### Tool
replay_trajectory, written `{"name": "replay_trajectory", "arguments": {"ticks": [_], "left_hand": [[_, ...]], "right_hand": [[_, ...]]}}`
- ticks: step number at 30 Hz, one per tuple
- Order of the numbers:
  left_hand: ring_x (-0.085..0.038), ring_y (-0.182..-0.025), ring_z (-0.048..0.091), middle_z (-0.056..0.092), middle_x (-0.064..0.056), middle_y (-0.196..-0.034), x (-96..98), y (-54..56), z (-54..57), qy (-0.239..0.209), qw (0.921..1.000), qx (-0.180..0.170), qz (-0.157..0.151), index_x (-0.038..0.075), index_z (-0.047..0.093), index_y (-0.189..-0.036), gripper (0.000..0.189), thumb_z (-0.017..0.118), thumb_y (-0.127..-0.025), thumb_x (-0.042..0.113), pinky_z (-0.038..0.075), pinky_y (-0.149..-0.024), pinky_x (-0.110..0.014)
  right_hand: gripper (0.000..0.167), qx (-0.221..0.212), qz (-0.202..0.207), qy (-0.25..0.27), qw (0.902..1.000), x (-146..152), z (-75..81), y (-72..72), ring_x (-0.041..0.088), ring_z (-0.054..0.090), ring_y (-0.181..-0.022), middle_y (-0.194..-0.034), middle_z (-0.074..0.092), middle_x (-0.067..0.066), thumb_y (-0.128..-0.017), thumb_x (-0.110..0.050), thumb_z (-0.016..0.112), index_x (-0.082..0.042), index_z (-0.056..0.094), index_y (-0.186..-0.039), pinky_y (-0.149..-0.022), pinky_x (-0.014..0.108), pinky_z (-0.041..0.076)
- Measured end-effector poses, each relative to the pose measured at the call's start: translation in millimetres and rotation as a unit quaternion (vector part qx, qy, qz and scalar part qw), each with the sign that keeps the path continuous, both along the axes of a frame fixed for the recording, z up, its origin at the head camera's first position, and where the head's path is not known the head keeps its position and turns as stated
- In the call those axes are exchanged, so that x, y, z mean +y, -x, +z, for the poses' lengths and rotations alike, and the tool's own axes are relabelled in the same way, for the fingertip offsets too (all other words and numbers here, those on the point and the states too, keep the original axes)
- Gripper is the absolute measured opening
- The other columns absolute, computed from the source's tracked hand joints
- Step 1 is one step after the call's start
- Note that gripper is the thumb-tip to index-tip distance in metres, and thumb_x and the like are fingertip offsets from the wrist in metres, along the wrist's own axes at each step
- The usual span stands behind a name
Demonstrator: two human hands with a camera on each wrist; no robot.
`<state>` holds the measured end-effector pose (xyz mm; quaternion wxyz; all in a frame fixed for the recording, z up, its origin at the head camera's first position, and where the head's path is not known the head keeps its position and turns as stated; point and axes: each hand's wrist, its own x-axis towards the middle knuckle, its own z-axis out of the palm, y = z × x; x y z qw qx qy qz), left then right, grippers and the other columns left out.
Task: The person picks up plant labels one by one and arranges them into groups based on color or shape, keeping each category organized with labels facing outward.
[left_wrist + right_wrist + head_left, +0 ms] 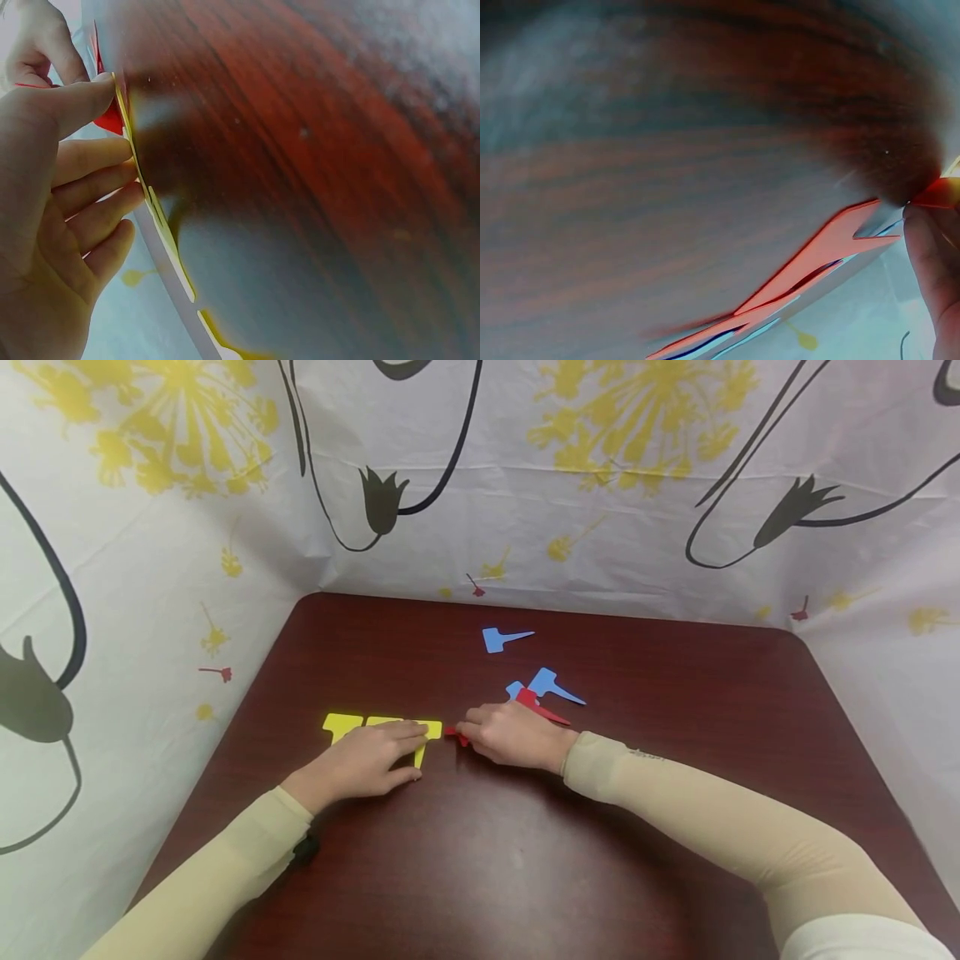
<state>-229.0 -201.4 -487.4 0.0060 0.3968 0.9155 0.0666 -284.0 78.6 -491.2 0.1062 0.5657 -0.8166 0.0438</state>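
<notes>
Three yellow T-shaped plant labels (343, 722) lie side by side on the table. Over them rests my left hand (363, 762), its fingers extended and touching the rightmost one. That hand partly covers the labels. My right hand (517, 735) pinches a red plant label (939, 193) just right of the yellow row; the fingers hide much of it. Behind the right hand, another red plant label (542, 707) lies across blue plant labels (555, 683). Farther back, a blue plant label (493, 640) lies by itself.
The dark reddish-brown table (510, 877) has rounded far corners. A white cloth (480, 443) printed with yellow and grey flowers hangs around its back and sides.
</notes>
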Motion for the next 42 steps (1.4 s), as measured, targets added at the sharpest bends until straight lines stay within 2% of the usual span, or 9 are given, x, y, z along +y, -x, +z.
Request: {"name": "replay_trajectory", "arguments": {"ticks": [8, 13, 20, 24, 29, 36, 42], "left_hand": [[-0.026, -0.13, 0.055, 0.057, -0.012, -0.143, 1.0, -1.1, 0.5, 0.009, 0.9999, 0.011, -0.002, 0.005, 0.063, -0.137, 0.058, 0.071, -0.093, 0.042, 0.049, -0.101, -0.044], [-0.025, -0.13, 0.055, 0.057, -0.01, -0.143, 1.2, -1.7, -0.3, 0.014, 0.9998, 0.014, 0.003, 0.007, 0.063, -0.137, 0.058, 0.071, -0.092, 0.043, 0.049, -0.101, -0.043], [-0.026, -0.128, 0.057, 0.058, -0.011, -0.142, 2.6, -1.5, -1.4, 0.017, 0.9995, 0.025, 0.0, 0.006, 0.064, -0.136, 0.058, 0.072, -0.092, 0.043, 0.051, -0.1, -0.043], [-0.025, -0.128, 0.057, 0.057, -0.01, -0.143, 2.7, -1.2, -2.3, 0.025, 0.9994, 0.023, 0.004, 0.007, 0.063, -0.137, 0.058, 0.071, -0.092, 0.044, 0.051, -0.1, -0.043], [-0.026, -0.127, 0.057, 0.058, -0.011, -0.142, 2.9, -1.5, -3.9, 0.023, 0.9994, 0.024, 0.004, 0.007, 0.063, -0.137, 0.059, 0.071, -0.091, 0.044, 0.051, -0.099, -0.044], [-0.026, -0.126, 0.058, 0.058, -0.01, -0.142, 3.4, -0.7, -4.6, 0.02, 0.9993, 0.033, 0.003, 0.007, 0.064, -0.136, 0.058, 0.071, -0.091, 0.044, 0.051, -0.099, -0.044], [-0.027, -0.13, 0.055, 0.057, -0.01, -0.143, 3.6, -0.2, -5.0, 0.024, 0.9991, 0.036, -0.002, 0.007, 0.064, -0.136, 0.057, 0.069, -0.093, 0.044, 0.045, -0.106, -0.044]], "right_hand": [[0.039, 0.047, 0.007, -0.05, 0.9976, -0.8, -2.8, -0.1, 0.014, 0.065, -0.088, -0.105, 0.07, 0.002, -0.091, -0.023, 0.075, -0.009, 0.07, -0.127, -0.077, 0.027, 0.058], [0.046, 0.067, 0.007, -0.07, 0.9953, -0.1, -2.1, -0.2, 0.015, 0.066, -0.092, -0.108, 0.07, 0.003, -0.088, -0.022, 0.08, -0.009, 0.068, -0.13, -0.079, 0.028, 0.058], [0.042, 0.055, 0.006, -0.071, 0.996, 0.9, -3.2, -1.4, 0.016, 0.064, -0.095, -0.113, 0.07, 0.004, -0.091, -0.023, 0.075, -0.009, 0.069, -0.13, -0.077, 0.027, 0.058], [0.038, 0.048, 0.004, -0.063, 0.9968, 0.6, -4.2, -1.4, 0.014, 0.062, -0.091, -0.11, 0.069, 0.003, -0.093, -0.022, 0.071, -0.009, 0.069, -0.128, -0.074, 0.025, 0.057], [0.037, 0.038, 0.0, -0.05, 0.998, 0.2, -6.4, -0.6, 0.014, 0.061, -0.089, -0.108, 0.069, 0.003, -0.092, -0.023, 0.072, -0.009, 0.071, -0.126, -0.074, 0.025, 0.057], [0.038, 0.049, -0.003, -0.052, 0.9974, -0.4, -7.2, 1.1, 0.015, 0.062, -0.089, -0.108, 0.07, 0.004, -0.09, -0.025, 0.075, -0.009, 0.072, -0.124, -0.076, 0.026, 0.058], [0.037, 0.051, -0.004, -0.057, 0.9971, -1.1, -6.1, 0.9, 0.014, 0.061, -0.088, -0.107, 0.07, 0.004, -0.09, -0.024, 0.075, -0.009, 0.072, -0.124, -0.074, 0.024, 0.057]]}}
